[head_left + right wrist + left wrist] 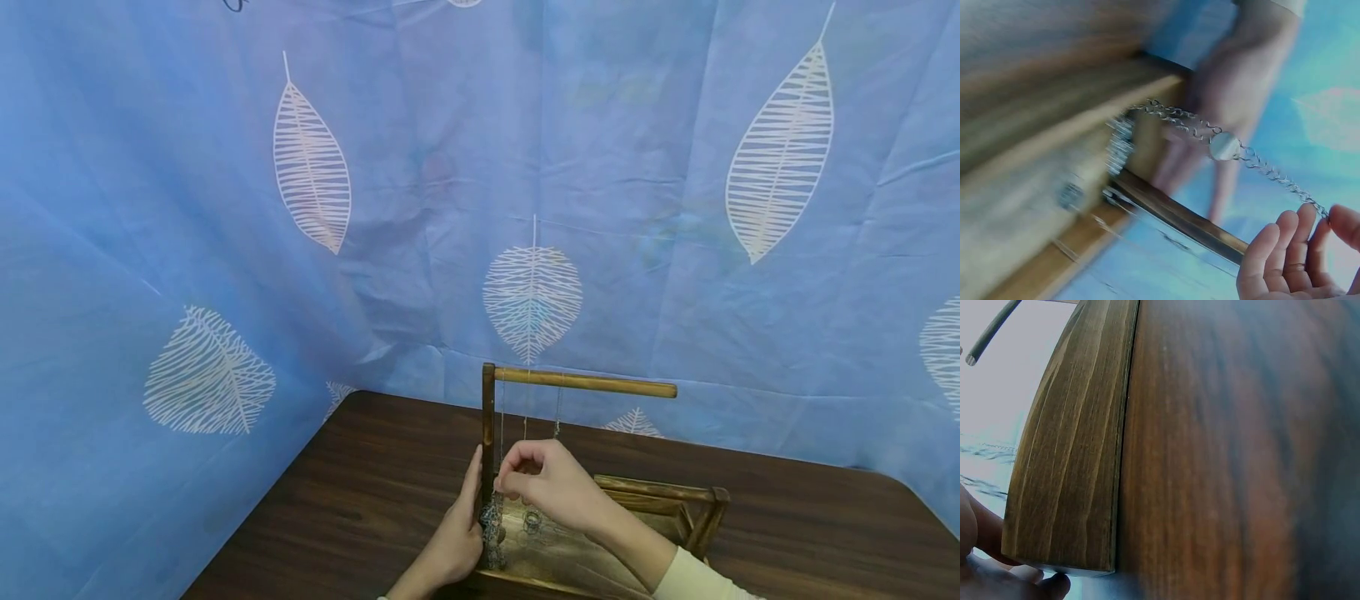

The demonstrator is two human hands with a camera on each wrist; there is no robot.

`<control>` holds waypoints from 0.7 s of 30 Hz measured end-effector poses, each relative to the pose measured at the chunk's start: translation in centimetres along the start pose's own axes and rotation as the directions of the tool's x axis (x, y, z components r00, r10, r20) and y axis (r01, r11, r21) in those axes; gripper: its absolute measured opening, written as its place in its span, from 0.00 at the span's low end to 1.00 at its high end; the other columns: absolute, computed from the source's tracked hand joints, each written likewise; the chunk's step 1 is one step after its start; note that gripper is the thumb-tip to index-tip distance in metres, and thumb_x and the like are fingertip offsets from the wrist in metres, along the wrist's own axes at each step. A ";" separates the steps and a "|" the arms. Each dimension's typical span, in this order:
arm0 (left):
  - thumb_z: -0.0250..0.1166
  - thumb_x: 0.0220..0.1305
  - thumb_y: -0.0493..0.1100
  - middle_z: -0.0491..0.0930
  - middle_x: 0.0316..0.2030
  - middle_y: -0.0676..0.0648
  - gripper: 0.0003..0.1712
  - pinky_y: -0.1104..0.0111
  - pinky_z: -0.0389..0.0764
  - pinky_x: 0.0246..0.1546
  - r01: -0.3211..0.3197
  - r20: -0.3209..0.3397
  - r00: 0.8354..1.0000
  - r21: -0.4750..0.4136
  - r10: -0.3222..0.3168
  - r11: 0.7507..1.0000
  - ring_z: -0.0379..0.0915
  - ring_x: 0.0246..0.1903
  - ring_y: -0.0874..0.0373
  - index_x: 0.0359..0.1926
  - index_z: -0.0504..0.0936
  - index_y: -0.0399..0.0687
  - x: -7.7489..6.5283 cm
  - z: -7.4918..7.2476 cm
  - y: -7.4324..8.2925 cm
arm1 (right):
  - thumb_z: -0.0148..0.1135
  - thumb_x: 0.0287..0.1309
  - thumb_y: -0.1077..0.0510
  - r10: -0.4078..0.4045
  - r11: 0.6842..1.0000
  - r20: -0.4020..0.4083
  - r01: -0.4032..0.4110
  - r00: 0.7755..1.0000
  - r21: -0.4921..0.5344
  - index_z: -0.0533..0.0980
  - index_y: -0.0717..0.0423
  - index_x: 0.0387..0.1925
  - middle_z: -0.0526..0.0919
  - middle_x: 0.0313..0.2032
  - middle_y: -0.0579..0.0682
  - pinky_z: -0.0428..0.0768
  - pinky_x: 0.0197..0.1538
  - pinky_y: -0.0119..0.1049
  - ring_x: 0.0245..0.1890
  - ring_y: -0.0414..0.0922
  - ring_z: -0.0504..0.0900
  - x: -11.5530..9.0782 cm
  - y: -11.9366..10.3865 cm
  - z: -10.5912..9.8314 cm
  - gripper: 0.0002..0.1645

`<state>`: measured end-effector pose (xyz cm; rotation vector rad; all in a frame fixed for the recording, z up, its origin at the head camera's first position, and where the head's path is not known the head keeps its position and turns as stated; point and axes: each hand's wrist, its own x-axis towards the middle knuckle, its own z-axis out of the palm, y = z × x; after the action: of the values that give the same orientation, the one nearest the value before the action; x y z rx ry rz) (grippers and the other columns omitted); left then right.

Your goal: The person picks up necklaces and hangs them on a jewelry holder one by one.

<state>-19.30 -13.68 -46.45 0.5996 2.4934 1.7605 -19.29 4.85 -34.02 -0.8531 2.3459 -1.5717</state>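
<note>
A silver chain (1279,178) with a round pale disc (1224,147) runs taut from my right hand (555,487) in the right wrist view. Its thumb and index finger (1317,247) pinch the chain end; its other fingers are loosely bent. At the far end, the chain meets a bunch of silver chains (492,529) at the left of a wooden stand (487,417). My left hand (453,537) rests against the stand's left side with fingers extended upward. In the left wrist view, its fingertips (1054,584) touch the lower end of a wooden part (1072,444).
Thin necklaces (557,417) hang from the stand's horizontal bar (592,383). A ring-like silver piece (532,522) lies over the stand's tray (555,558), which has a raised wooden rail (652,487). The dark wooden table (360,492) meets a blue leaf-patterned cloth (420,250).
</note>
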 end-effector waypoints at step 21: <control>0.39 0.50 0.13 0.31 0.79 0.40 0.65 0.36 0.50 0.68 0.064 0.007 0.998 -0.038 -0.063 0.997 0.33 0.76 0.35 0.80 0.28 0.66 0.1 0.1 0.2 | 0.54 0.66 0.65 0.024 0.960 -0.145 0.017 0.989 0.279 0.76 0.68 0.45 0.82 0.34 0.57 0.85 0.47 0.48 0.35 0.50 0.86 2.7 -7.9 -3.9 0.10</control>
<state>-19.31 -13.51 -46.26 0.5160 2.4404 1.7776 -20.49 4.22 -24.89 -0.6898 2.1390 -1.9658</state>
